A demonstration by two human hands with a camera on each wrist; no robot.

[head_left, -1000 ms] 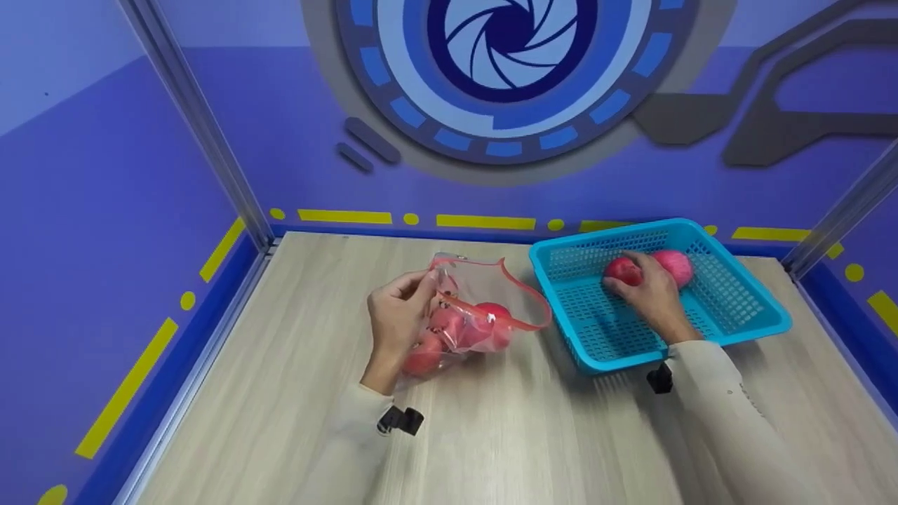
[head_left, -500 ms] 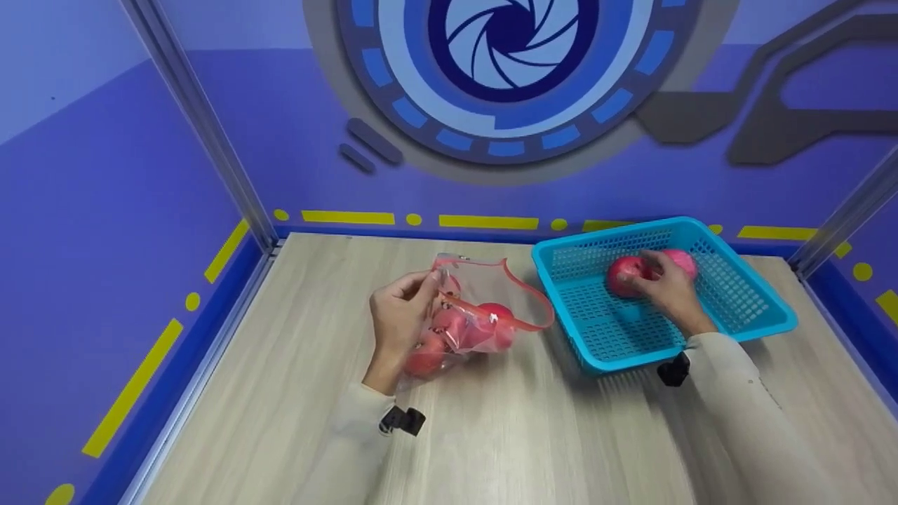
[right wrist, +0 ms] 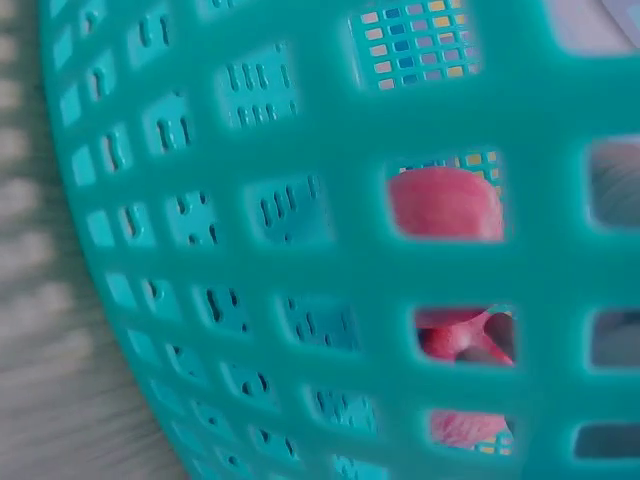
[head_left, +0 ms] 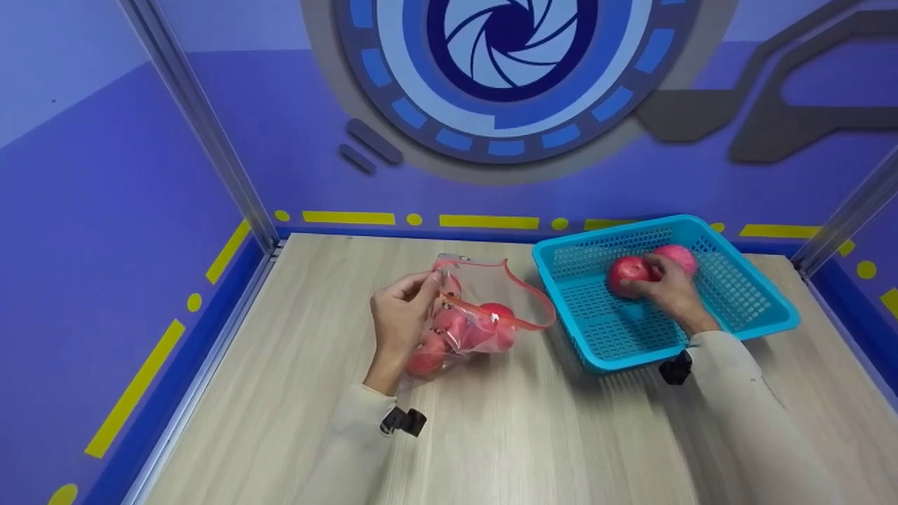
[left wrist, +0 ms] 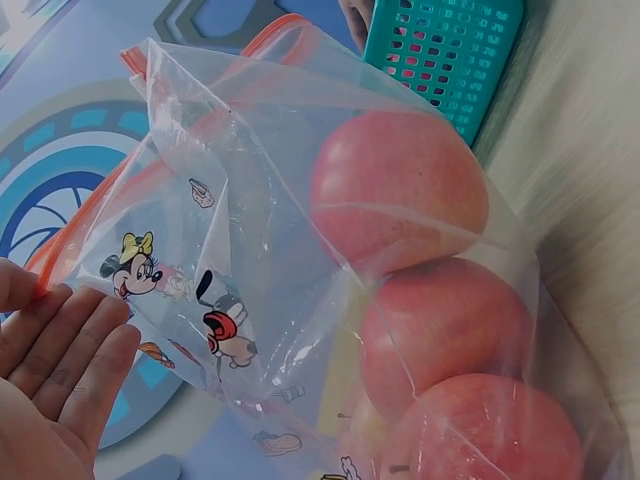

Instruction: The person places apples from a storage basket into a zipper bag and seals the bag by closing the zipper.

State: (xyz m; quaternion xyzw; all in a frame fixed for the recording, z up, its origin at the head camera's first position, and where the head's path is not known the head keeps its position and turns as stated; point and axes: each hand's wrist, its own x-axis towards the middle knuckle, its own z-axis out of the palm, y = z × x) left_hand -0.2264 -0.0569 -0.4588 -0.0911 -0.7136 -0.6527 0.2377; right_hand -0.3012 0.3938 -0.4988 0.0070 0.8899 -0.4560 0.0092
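A clear zip bag with an orange seal and cartoon prints lies on the wooden table, holding several red apples. My left hand pinches the bag's upper left edge and holds its mouth open; its fingers show beside the plastic in the left wrist view. A turquoise basket stands to the right. Inside it my right hand grips a red apple, with a second, pinker apple just behind. Through the basket's mesh the right wrist view shows red fruit.
Purple walls with metal corner posts close the table on the left, back and right. Bare wooden tabletop lies in front of the bag and basket.
My right hand has shifted slightly right and back in the basket with the red apple. The left hand and the bag have stayed put.
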